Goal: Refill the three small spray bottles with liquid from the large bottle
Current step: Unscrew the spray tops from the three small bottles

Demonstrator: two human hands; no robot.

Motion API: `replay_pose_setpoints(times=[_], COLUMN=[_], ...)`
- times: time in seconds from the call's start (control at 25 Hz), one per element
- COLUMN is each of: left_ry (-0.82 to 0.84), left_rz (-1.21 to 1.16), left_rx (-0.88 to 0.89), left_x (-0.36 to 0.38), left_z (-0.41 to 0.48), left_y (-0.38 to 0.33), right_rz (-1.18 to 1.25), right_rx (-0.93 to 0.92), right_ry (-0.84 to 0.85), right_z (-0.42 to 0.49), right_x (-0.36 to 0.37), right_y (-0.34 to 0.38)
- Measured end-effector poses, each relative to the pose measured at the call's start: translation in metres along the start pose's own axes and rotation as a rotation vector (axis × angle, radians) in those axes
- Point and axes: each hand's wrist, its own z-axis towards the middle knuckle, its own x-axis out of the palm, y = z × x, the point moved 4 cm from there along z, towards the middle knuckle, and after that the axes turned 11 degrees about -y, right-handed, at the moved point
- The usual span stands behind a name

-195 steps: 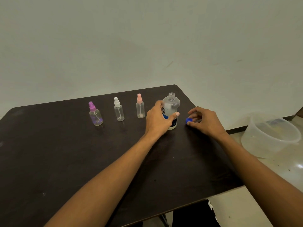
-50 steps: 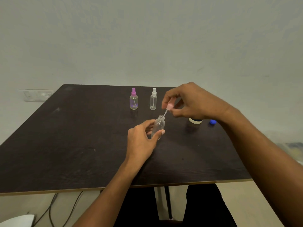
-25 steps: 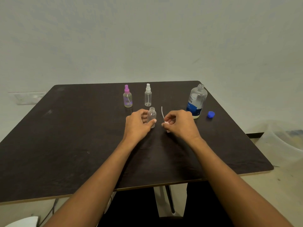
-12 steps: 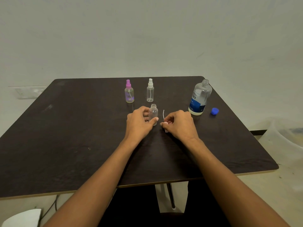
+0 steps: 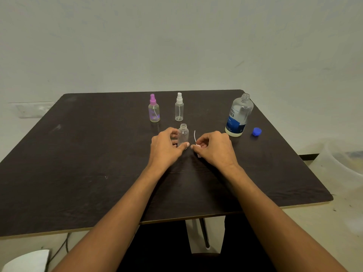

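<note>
My left hand (image 5: 167, 148) grips a small clear spray bottle (image 5: 183, 134) that stands uncapped on the dark table (image 5: 88, 163). My right hand (image 5: 214, 148) pinches its pink spray top (image 5: 198, 149) low at the table, with the white dip tube (image 5: 195, 135) pointing up. Behind stand a purple-capped spray bottle (image 5: 154, 109) and a white-capped spray bottle (image 5: 179, 107), both closed. The large clear bottle (image 5: 238, 116) with a blue label stands open at the right, its blue cap (image 5: 256, 131) lying beside it.
A translucent plastic tub (image 5: 341, 163) sits on the floor to the right of the table. A white object (image 5: 25, 261) and cables show at the lower left under the table edge. A wall stands behind the table.
My right hand lifted the pink spray top out of the small bottle and brought it down beside the bottle. The left hand set the bottle down and still holds it. Little moved in the last second.
</note>
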Motion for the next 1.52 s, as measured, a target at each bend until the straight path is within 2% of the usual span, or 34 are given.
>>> replay_pose_setpoints(times=[0.2, 0.4, 0.56, 0.88, 1.2, 1.52], left_ry=[0.02, 0.006, -0.09, -0.134, 0.014, 0.05], left_rz=[0.012, 0.001, -0.074, -0.003, -0.047, 0.05], left_rx=[-0.007, -0.019, 0.074, 0.152, 0.09, 0.077], left_x=[-0.001, -0.018, -0.043, -0.043, 0.012, 0.042], left_z=[0.0, 0.001, -0.004, 0.028, 0.101, 0.138], left_y=[0.0, 0.003, -0.003, -0.011, -0.002, 0.007], right_rz=[0.015, 0.103, 0.219, 0.263, 0.242, 0.206], right_rx=[0.004, -0.043, -0.059, -0.107, -0.124, -0.169], right_ry=[0.001, -0.13, -0.195, -0.19, -0.195, -0.098], right_z=[0.001, 0.005, 0.01, 0.034, 0.108, 0.154], right_x=[0.0, -0.028, -0.052, -0.051, -0.023, 0.03], right_y=[-0.002, 0.0, 0.005, 0.019, 0.043, 0.051])
